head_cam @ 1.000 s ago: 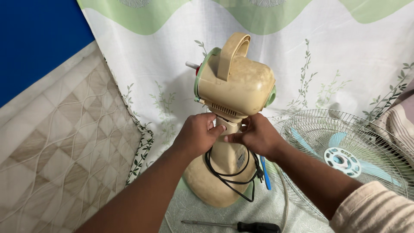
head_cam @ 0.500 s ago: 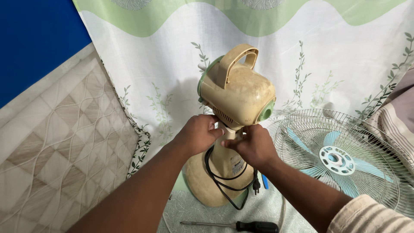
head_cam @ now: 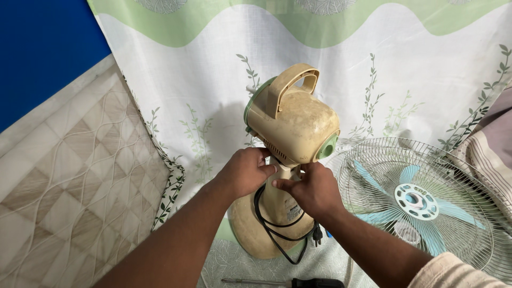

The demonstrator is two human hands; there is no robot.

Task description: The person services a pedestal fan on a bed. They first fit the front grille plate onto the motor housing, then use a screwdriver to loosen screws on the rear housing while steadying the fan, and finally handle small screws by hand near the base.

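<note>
A cream table-fan body (head_cam: 292, 120) with a carry handle on top and green trim stands on its round base (head_cam: 255, 232); no blade or cage is on it. My left hand (head_cam: 246, 172) and my right hand (head_cam: 312, 188) both grip the neck (head_cam: 284, 172) just under the motor housing, fingers closed around the joint. A black power cord with its plug (head_cam: 282, 234) is wound around the stand below my hands.
A wire fan cage with light-blue blades (head_cam: 421, 202) lies flat to the right. A black-handled screwdriver (head_cam: 298, 282) lies by the base at the bottom edge. A white and green leaf-print cloth (head_cam: 202, 90) covers the floor; quilted beige tile-pattern flooring (head_cam: 69, 186) is at left.
The fan head has turned, so its green rear knob now faces right and toward me. Both hands stay on the neck. The view has shifted slightly.
</note>
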